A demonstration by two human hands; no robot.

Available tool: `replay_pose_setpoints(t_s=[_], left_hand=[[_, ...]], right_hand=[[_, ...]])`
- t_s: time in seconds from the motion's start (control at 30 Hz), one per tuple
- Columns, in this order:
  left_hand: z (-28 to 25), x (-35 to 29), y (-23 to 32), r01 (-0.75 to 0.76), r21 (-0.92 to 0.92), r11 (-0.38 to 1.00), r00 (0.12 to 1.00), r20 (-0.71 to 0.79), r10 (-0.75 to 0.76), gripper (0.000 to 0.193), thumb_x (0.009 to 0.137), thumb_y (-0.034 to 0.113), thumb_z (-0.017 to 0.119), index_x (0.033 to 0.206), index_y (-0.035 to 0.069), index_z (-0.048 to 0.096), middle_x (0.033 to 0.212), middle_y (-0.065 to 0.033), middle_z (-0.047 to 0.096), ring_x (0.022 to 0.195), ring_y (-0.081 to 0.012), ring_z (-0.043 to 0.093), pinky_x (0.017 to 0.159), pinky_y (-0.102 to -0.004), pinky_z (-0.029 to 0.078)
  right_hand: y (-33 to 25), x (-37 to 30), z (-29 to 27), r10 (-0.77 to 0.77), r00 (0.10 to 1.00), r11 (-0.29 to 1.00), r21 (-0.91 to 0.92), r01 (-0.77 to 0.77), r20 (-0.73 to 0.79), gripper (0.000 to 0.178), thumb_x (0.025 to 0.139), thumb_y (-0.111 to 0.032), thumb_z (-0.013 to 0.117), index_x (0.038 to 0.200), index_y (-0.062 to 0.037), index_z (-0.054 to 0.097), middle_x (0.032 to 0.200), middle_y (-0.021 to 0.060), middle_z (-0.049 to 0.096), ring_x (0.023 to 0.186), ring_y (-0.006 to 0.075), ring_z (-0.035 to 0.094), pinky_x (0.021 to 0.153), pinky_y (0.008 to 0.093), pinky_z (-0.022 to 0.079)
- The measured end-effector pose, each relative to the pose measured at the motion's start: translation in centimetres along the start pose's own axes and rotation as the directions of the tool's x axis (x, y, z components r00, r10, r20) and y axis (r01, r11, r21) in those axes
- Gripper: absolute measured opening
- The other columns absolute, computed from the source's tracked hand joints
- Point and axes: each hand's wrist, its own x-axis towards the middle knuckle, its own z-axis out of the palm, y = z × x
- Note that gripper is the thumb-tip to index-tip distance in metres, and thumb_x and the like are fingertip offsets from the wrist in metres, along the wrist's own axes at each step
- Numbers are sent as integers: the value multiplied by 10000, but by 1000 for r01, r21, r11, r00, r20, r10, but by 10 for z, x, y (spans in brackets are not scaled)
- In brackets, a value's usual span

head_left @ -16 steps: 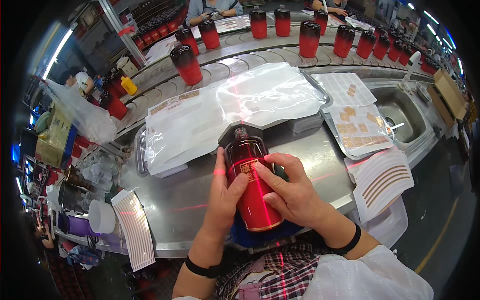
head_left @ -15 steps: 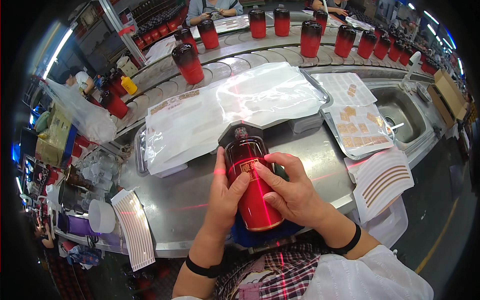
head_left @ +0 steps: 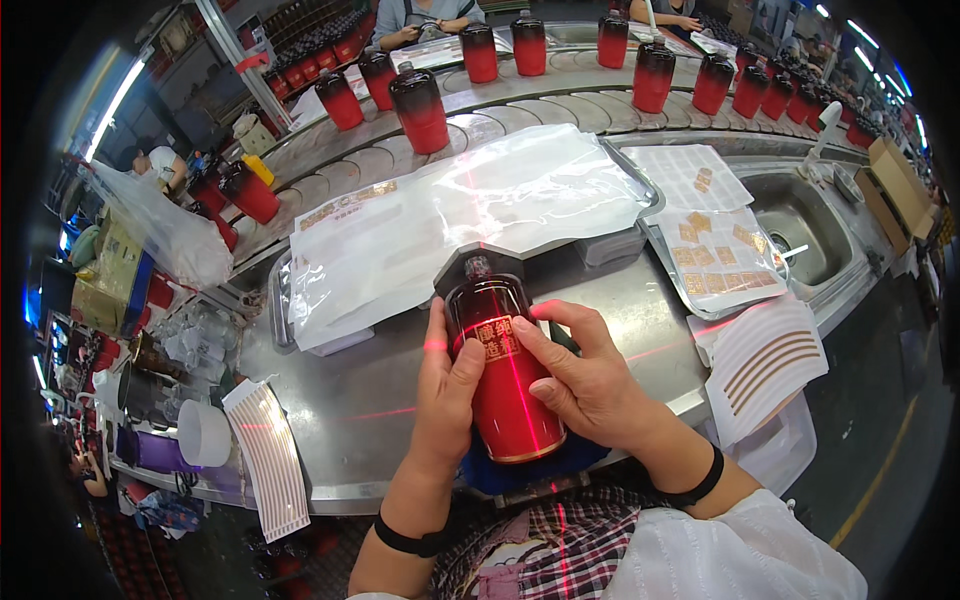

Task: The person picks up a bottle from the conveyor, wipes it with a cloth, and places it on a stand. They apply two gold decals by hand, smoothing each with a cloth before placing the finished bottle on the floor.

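Note:
A glossy bottle [head_left: 515, 410], black at the neck and fading to red, lies tilted in front of me with its neck away from me. Its neck end rests at a dark angular holder [head_left: 447, 272], and its base is over a blue pad [head_left: 590, 470]. My left hand [head_left: 440, 400] wraps the bottle's left side, thumb beside a square gold decal [head_left: 496, 337]. On the right side, my right hand [head_left: 595, 385] grips the bottle with bent fingers, its thumb and a fingertip by the decal's edge. Red laser lines cross the bottle and my hands.
Beyond the steel table [head_left: 370, 440] a curved conveyor [head_left: 560, 115] carries several red-black bottles. White sheets [head_left: 400, 260] cover a tray ahead. Gold decals [head_left: 705, 255] lie on the right, near a sink [head_left: 815, 225]. Striped sheets [head_left: 265, 455] flank both sides. A co-worker [head_left: 425, 20] sits across.
My thumbs have drawn apart, so the gold decal shows more fully. The near row of conveyor bottles has moved right, and the far row left.

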Motion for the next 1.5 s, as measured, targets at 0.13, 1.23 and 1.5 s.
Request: replay_pose_setpoints(t_s=[0.13, 1.23, 1.5], left_hand=[[0, -2, 2, -6, 68, 998, 1000, 5, 6, 812, 969, 215, 566, 1501, -70, 22, 1381, -171, 440, 1225, -194, 475, 1045, -314, 381], [3, -4, 1, 9, -74, 997, 1000, -26, -11, 599, 984, 265, 498, 1451, -26, 260, 1311, -156, 523, 1171, -212, 554, 1000, -341, 446], [11, -2, 5, 17, -19, 1000, 1000, -12, -17, 592, 949, 202, 581, 1423, -13, 299, 1240, -130, 550, 1110, -171, 560, 961, -309, 461]], right_hand=[[-1, 2, 1, -27, 999, 1000, -3, 27, 18, 471, 877, -214, 656, 1303, -36, 561, 1287, 218, 451, 1147, 388, 468, 998, 455, 401], [4, 6, -16, -27, 997, 994, -104, 34, 67, 529, 875, -227, 656, 1372, -112, 516, 1279, 274, 480, 1103, 417, 491, 969, 449, 429], [2, 5, -9, -49, 994, 987, -149, 63, 98, 506, 865, -231, 664, 1336, -93, 544, 1286, 292, 473, 1097, 418, 497, 974, 453, 429]])
